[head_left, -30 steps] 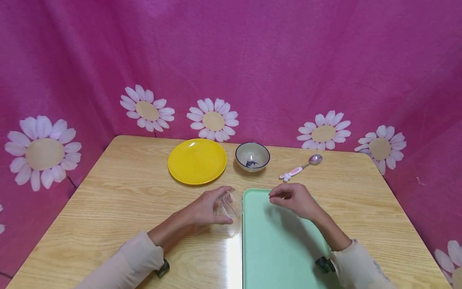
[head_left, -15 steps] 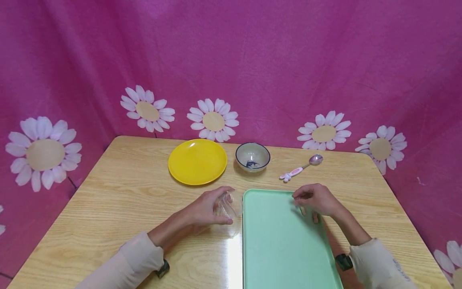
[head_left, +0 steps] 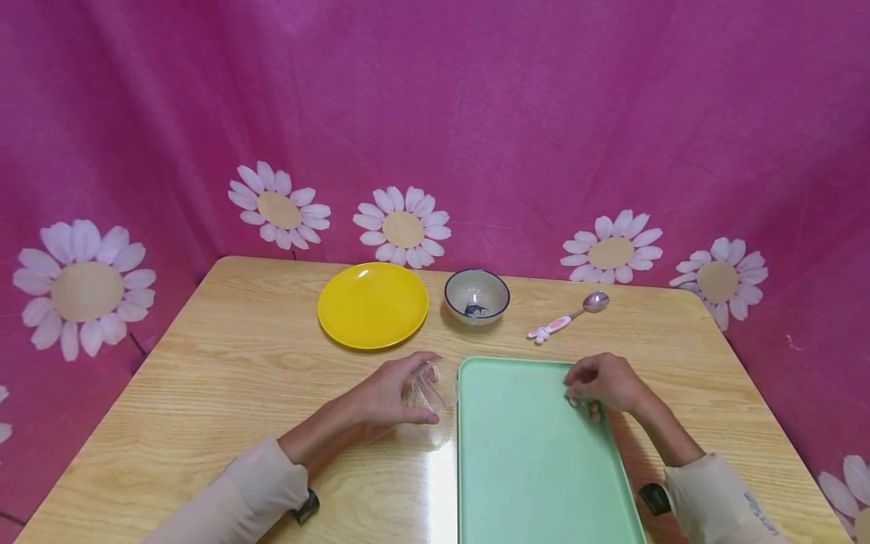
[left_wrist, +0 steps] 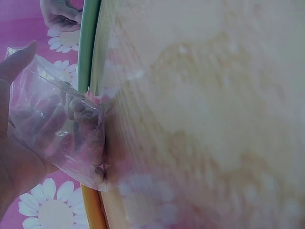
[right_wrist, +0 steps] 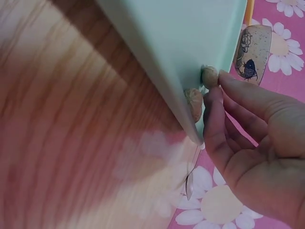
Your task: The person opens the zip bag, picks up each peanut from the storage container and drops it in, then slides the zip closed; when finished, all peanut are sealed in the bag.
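Note:
My left hand [head_left: 394, 393] holds a clear cup [head_left: 431, 387] beside the left rim of a pale green tray [head_left: 530, 453]. In the left wrist view the see-through cup [left_wrist: 52, 119] lies between thumb and fingers; whether anything is inside is hard to tell. At the tray's far right corner, my right hand [head_left: 608, 381] pinches a small tan nut, which looks like a peanut [right_wrist: 208, 76], between thumb and fingertips. Close by, a second peanut [right_wrist: 194, 104] rests on the tray by the rim, just beside the fingers.
Behind the tray stand a yellow plate [head_left: 374, 306], a bowl with a dark blue rim [head_left: 477, 296] and a spoon with a pink-and-white rabbit handle [head_left: 559, 325]. A pink flowered cloth [head_left: 476, 136] hangs behind the wooden table [head_left: 224, 363].
My right hand has moved right across the tray to its far right corner and lowered to the peanuts there. The left hand keeps the cup in the same place.

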The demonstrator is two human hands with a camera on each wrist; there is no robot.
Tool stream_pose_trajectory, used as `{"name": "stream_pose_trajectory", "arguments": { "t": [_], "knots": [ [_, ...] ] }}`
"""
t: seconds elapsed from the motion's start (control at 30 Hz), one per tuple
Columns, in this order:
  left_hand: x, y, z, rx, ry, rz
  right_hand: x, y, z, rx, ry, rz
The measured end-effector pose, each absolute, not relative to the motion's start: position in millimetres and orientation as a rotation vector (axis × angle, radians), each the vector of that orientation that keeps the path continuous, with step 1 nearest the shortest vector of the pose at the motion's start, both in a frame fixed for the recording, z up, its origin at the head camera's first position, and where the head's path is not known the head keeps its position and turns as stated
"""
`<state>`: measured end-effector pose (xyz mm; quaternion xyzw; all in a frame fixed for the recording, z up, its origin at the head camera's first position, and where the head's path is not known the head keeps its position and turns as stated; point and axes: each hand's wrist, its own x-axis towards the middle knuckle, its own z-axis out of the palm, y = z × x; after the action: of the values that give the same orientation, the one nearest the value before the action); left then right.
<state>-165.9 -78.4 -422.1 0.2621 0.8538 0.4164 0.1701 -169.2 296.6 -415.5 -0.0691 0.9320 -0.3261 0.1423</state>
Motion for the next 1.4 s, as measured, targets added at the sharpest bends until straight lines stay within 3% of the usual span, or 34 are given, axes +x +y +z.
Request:
{"name": "stream_pose_trajectory", "arguments": {
  "t": [0.33,0.63,0.9,1.4],
  "knots": [
    [-167,-79,-423,0.781,2.441,1.172,-170,296,-415,-0.213,2.63,-0.944],
    [-167,-79,-423,0.777,2.411,1.205,-174,291,-415,-0.379,2.679,-0.981],
    [-167,-79,-424,0.808,2.432,1.191,-177,266,-406,-0.555,2.711,-1.063],
    [-166,-80,-423,0.782,2.431,1.214,-173,201,-390,-0.523,2.627,-1.365]
  ]
}}
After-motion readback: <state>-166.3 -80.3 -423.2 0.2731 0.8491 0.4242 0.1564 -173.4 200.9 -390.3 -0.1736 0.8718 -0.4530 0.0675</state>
